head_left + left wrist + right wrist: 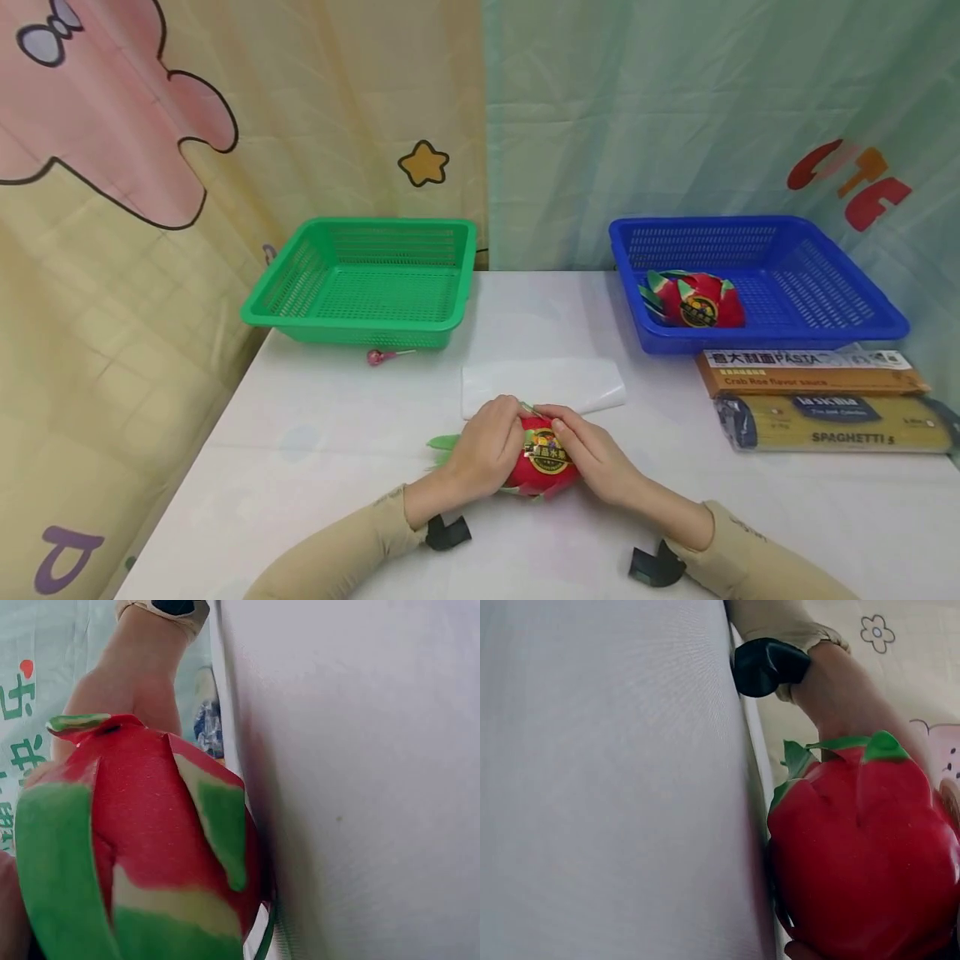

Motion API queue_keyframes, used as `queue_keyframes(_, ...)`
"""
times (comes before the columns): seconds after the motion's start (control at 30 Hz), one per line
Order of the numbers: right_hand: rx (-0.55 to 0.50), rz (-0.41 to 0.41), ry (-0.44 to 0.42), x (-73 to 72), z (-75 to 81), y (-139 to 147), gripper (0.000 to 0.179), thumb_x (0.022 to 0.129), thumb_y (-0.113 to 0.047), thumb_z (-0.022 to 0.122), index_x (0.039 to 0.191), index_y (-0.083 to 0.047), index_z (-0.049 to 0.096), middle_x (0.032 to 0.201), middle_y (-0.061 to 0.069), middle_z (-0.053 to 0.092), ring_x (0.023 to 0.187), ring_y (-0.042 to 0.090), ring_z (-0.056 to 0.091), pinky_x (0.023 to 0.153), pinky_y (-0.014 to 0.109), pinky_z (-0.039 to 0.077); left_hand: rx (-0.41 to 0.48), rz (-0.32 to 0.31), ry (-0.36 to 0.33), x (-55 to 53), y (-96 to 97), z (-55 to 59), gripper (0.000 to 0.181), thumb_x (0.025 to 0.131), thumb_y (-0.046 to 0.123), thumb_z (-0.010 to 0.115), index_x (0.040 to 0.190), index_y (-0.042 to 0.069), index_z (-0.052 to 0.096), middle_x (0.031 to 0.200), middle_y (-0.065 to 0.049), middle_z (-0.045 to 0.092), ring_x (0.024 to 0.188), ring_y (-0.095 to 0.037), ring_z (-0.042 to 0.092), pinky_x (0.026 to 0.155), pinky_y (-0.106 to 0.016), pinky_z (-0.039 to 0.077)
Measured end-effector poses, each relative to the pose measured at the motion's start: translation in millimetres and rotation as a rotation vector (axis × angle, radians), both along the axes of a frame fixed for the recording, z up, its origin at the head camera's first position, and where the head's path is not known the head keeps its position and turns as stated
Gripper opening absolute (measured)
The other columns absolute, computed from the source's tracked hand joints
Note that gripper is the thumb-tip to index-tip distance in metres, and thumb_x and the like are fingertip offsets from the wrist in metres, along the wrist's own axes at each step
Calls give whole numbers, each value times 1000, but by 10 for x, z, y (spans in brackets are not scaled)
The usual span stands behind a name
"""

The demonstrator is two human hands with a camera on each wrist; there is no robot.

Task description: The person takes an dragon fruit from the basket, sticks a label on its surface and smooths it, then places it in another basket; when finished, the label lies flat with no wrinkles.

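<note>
On the white table, a red dragon fruit (542, 475) with green-tipped scales and a round black-and-gold sticker lies between both hands. My left hand (486, 448) grips its left side, fingers bent over the top, with green leaf tips (444, 442) sticking out past the wrist. From the other side my right hand (596, 454) holds it, fingertips near the sticker. The left wrist view shows the fruit's leafy green end (165, 930); in the right wrist view its smooth red end (862, 862) fills the lower right. Just behind the hands lies a folded white plastic sheet (543, 379).
A green basket (360, 321) stands at the back left, a lollipop (377, 357) in front of it. At the back right, a blue basket (772, 337) holds another dragon fruit (693, 300). Before it lie a pasta box (813, 379) and a spaghetti pack (840, 423). Curtains hang behind.
</note>
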State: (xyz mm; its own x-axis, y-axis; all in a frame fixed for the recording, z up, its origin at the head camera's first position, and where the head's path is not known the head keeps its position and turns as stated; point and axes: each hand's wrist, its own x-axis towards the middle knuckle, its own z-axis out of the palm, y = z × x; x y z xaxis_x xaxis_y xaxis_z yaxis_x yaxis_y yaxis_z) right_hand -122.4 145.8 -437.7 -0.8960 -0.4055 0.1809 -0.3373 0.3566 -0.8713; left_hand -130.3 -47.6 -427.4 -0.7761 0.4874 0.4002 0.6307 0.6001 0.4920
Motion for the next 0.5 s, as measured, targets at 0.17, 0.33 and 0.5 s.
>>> queue_keyframes(0.17, -31, -51, 0, 1, -32, -1, 29, 103, -17, 36, 122, -9, 57, 109, 3, 64, 92, 12, 58, 78, 26, 51, 30, 27, -8, 21, 6, -12, 13, 96, 15, 38, 93, 11, 50, 82, 3, 50, 75, -11, 46, 65, -23, 43)
queue_keyframes(0.33, -52, 47, -74, -7, -36, 8, 34, 104, -21, 30, 131, -11, 50, 110, 2, 62, 96, 13, 58, 82, 28, 49, 48, 42, -139, 31, -4, -4, 30, 95, 47, 45, 90, 17, 47, 78, 8, 49, 72, -7, 46, 57, -19, 41)
queue_keyframes(0.5, -39, 80, -96, -34, -20, 16, 34, 104, -24, 31, 132, -14, 48, 108, -2, 63, 95, 13, 59, 84, 28, 48, -29, 45, -207, 29, 6, 18, 52, 76, 69, 58, 90, 20, 43, 79, 10, 46, 72, -5, 46, 54, -17, 41)
